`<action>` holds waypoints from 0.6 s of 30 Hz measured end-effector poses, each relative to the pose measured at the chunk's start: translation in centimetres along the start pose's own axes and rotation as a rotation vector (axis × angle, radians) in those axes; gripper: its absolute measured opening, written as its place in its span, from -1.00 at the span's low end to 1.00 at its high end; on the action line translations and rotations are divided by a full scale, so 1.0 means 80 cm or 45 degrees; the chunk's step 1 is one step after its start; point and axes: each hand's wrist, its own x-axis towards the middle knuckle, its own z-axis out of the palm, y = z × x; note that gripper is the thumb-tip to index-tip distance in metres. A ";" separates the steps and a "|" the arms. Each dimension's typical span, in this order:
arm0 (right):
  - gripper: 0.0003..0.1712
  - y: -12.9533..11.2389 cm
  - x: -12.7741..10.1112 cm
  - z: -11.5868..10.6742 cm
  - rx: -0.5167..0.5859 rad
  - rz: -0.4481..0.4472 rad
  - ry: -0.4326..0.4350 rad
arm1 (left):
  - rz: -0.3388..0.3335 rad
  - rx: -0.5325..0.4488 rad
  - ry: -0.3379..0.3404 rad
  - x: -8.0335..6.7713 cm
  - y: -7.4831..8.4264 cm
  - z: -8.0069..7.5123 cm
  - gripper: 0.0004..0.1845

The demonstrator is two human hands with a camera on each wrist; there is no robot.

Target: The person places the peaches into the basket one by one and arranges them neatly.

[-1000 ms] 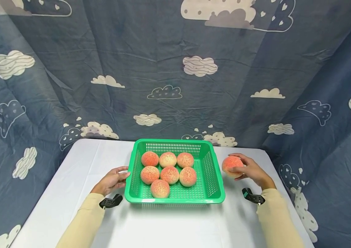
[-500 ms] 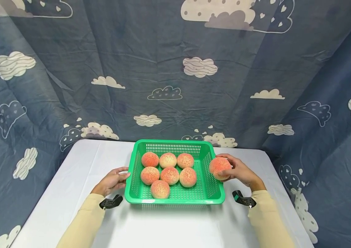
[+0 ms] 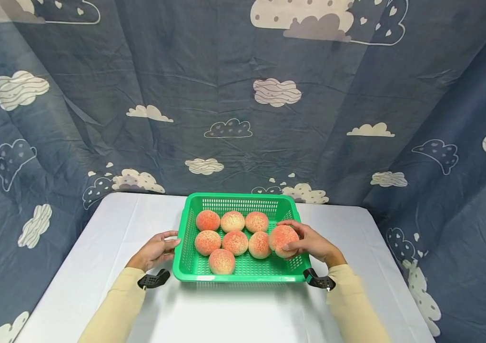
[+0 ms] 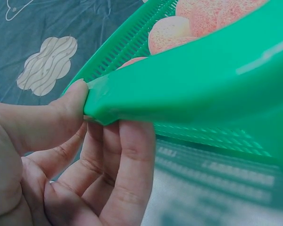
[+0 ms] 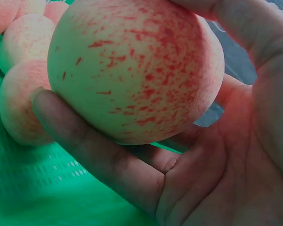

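A dark blue cloth (image 3: 234, 85) printed with pale clouds hangs behind and to both sides of the green basket (image 3: 243, 274), filling most of the head view. Under the basket lies the white worktop (image 3: 234, 314), which runs out past it to the left, right and front.

The basket is a rectangular plastic tray with slotted walls, standing near the worktop's far edge. Inside it lie seven peaches (image 3: 234, 240): three in a row along the far wall, three in the middle row and one alone toward the near wall, all bunched in the basket's left and middle part.

The left hand (image 3: 155, 248) is at the basket's left rim. The left wrist view shows its thumb pressed on top of the rim (image 4: 179, 89) and the fingers (image 4: 127, 174) curled beneath it, so it grips the rim.

The right hand (image 3: 307, 243) reaches over the basket's right wall and holds an eighth peach (image 3: 283, 237) inside the basket, just beside the right-most fruit of the middle row. In the right wrist view the fingers (image 5: 99, 160) and thumb wrap round this peach (image 5: 137, 70); whether it rests on the basket floor cannot be told.
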 end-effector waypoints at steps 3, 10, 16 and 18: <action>-0.19 0.004 0.007 0.009 0.059 0.012 -0.028 | 0.000 0.003 0.005 0.000 0.000 0.000 -0.46; -0.18 0.012 0.023 0.041 0.067 0.003 -0.126 | -0.002 -0.008 0.014 -0.001 0.000 -0.001 -0.44; -0.22 0.022 0.036 0.064 0.045 0.019 -0.163 | -0.001 -0.012 0.009 -0.001 0.000 0.000 -0.44; -0.24 0.024 0.040 0.071 -0.011 0.024 -0.168 | 0.004 -0.017 0.004 -0.001 0.000 0.000 -0.44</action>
